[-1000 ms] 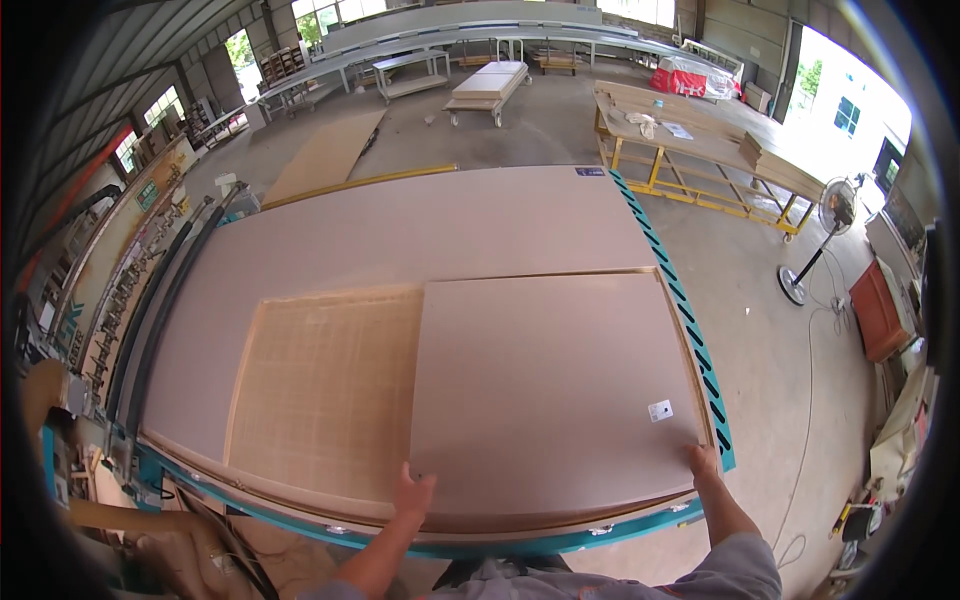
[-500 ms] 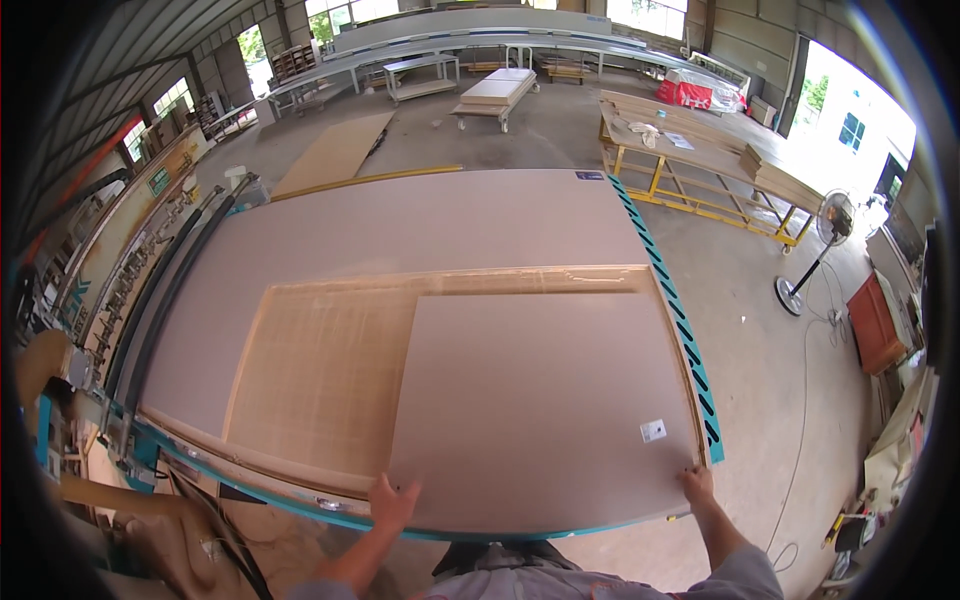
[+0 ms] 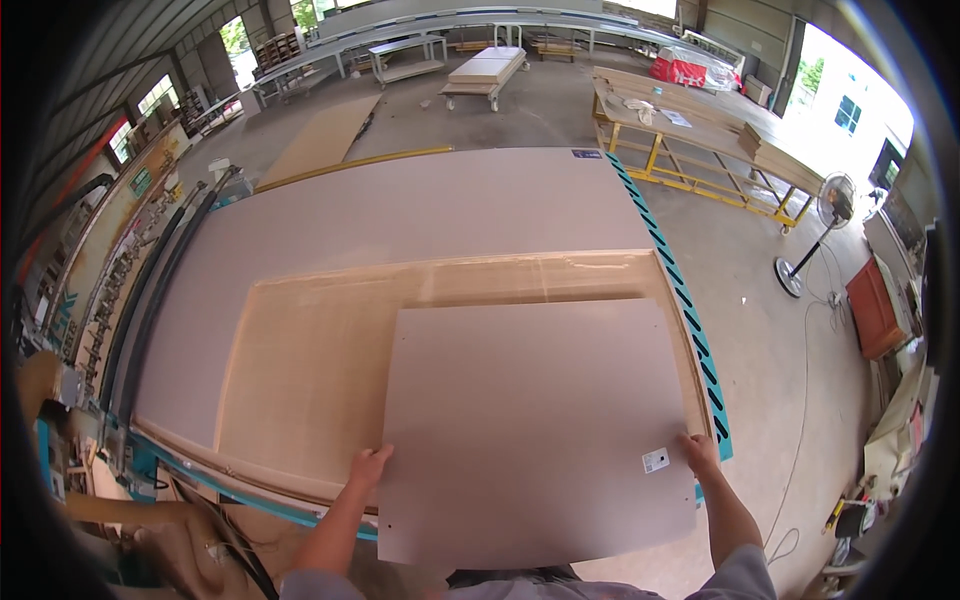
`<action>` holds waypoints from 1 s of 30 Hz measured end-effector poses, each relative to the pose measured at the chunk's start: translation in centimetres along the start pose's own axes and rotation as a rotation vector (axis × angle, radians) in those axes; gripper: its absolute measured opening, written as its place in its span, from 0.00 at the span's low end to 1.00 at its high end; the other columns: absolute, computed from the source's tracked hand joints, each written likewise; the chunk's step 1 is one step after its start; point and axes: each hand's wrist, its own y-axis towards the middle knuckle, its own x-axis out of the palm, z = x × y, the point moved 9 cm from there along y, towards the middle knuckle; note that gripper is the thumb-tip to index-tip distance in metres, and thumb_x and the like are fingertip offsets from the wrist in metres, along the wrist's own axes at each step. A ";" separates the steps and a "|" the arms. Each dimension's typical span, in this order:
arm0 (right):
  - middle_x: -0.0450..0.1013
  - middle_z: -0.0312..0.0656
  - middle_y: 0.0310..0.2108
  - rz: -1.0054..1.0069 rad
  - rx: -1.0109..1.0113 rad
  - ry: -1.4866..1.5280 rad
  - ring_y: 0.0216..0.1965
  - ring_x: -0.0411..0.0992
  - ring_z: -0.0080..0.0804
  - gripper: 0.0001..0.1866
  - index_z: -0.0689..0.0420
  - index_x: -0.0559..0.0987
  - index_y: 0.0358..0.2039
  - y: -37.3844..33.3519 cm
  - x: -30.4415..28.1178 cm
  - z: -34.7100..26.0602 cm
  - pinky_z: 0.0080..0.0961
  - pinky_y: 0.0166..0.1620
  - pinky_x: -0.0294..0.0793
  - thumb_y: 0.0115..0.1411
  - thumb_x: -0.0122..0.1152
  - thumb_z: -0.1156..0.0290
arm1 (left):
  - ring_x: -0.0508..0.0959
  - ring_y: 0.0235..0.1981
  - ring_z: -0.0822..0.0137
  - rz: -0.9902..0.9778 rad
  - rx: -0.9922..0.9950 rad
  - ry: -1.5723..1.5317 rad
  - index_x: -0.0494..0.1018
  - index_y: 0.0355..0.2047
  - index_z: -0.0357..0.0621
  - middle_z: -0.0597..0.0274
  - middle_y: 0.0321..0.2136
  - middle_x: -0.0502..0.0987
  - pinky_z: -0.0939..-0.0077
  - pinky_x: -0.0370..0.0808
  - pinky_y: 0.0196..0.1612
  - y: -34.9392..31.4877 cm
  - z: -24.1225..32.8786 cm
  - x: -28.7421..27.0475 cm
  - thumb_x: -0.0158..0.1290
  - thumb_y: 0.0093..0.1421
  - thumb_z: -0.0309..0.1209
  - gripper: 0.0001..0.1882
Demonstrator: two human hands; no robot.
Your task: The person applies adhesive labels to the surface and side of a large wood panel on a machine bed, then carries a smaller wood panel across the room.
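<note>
A grey-mauve rectangular panel [image 3: 530, 400] is held between my two hands, its near edge hanging over the machine table's front. Small holes show near its corners, and a white label [image 3: 655, 460] is stuck close to its right edge. My left hand [image 3: 372, 465] grips the left edge, fingers hidden beneath. On the right edge, beside the label, my right hand [image 3: 698, 452] is closed with the fingers partly hidden. Under and behind the panel lies the bare wooden bed [image 3: 310, 370], framed at the far side and left by a larger grey-mauve sheet [image 3: 420, 205].
A teal slotted rail [image 3: 675, 300] borders the table's right side. Dark rollers [image 3: 165, 290] and machine parts stand at left. Beyond are a yellow-framed workbench [image 3: 690, 130], a standing fan [image 3: 835, 200] with a floor cable, and a trolley [image 3: 484, 72] stacked with panels.
The panel has come toward me and looks raised off the bed, exposing more wood behind it. Both hands now hold its side edges farther from its near corners.
</note>
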 end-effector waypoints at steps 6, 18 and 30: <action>0.73 0.53 0.47 -0.133 0.207 0.646 0.48 0.72 0.42 0.35 0.68 0.73 0.52 3.5 4.1 4.3 0.33 0.50 0.70 0.56 0.59 0.48 | 0.75 0.48 0.59 0.035 -0.091 -0.383 0.74 0.48 0.29 0.48 0.48 0.76 0.66 0.71 0.50 3.9 -3.4 3.0 0.55 0.57 0.53 0.34; 0.74 0.41 0.32 -0.018 0.024 0.968 0.32 0.70 0.32 0.21 0.64 0.77 0.36 -3.2 -7.5 9.4 0.30 0.38 0.69 0.61 0.55 0.55 | 0.74 0.50 0.60 -0.100 -0.044 -0.794 0.70 0.53 0.39 0.56 0.49 0.75 0.62 0.72 0.53 -6.8 4.2 10.3 0.47 0.63 0.50 0.28; 0.74 0.41 0.35 0.490 -0.170 1.284 0.35 0.72 0.29 0.28 0.67 0.75 0.44 -11.0 -37.5 49.8 0.26 0.40 0.71 0.63 0.50 0.50 | 0.73 0.51 0.64 -0.737 0.140 -0.712 0.68 0.55 0.42 0.59 0.51 0.73 0.65 0.69 0.55 -33.7 23.2 44.6 0.47 0.65 0.50 0.28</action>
